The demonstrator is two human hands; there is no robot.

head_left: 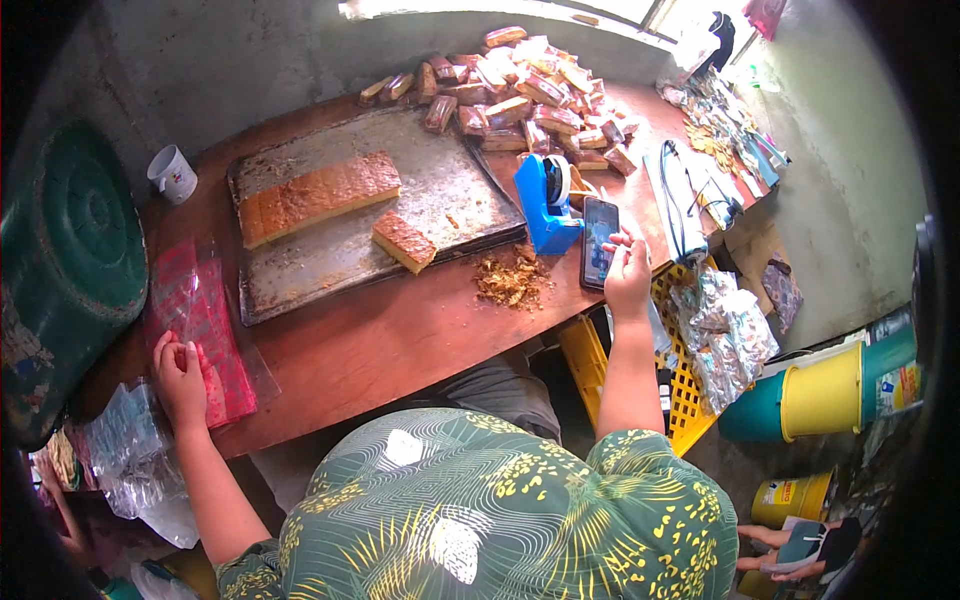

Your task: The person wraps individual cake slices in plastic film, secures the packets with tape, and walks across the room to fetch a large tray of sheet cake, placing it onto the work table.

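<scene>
My left hand (pixel 180 385) rests on a stack of red printed plastic wrappers (pixel 205 325) at the table's left side, fingers loosely stretched out. My right hand (pixel 628 272) is at a phone (pixel 599 240) lying on the table with its screen lit. Its fingers are slightly bent and apart over the right edge of the screen; exact contact is hard to see. Left of the phone stands a blue tape dispenser (pixel 548 215). A long slab of brown cake (pixel 320 200) and a short cut block of cake (pixel 404 242) lie on a dark baking tray (pixel 330 285).
Wrapped cake pieces (pixel 540 95) are heaped at the back. Crumbs (pixel 508 278) lie by the tray's front edge. A white mug (pixel 172 175) and a green tub (pixel 75 260) are at left. Right of the table are a yellow crate (pixel 690 425) and plastic bags (pixel 730 330).
</scene>
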